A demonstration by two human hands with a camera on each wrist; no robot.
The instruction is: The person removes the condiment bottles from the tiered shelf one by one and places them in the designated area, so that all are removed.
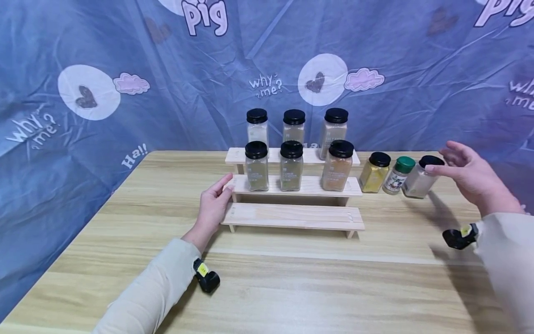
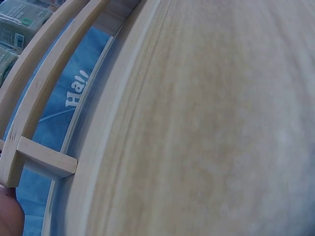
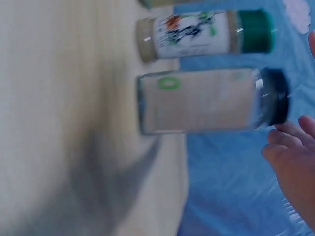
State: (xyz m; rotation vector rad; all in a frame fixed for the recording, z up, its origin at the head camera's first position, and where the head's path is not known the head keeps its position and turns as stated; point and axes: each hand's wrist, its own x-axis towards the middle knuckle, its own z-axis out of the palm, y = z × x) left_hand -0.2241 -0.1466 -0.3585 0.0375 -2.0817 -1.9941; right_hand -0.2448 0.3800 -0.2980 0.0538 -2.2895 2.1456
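Note:
My left hand (image 1: 212,204) holds the left end of a three-step wooden spice rack (image 1: 288,215) at its middle step. In the left wrist view, only a bit of that hand (image 2: 9,214) shows by the rack's end. On the right, my right hand (image 1: 479,178) reaches beside a black-lidded spice jar (image 1: 419,183), fingers spread and thumb right at the lid. The right wrist view has this hand (image 3: 298,157) close to the lid of the same jar (image 3: 206,101). Next to it stand a green-capped seasoning bottle (image 1: 396,180) and a jar of yellow spice (image 1: 374,176).
Three black-lidded jars stand on the rack's middle step, among them one with orange-brown spice (image 1: 337,169). Three more, including a white-filled jar (image 1: 257,127), stand on the top step. A blue printed cloth (image 1: 200,106) hangs behind the wooden table (image 1: 288,283).

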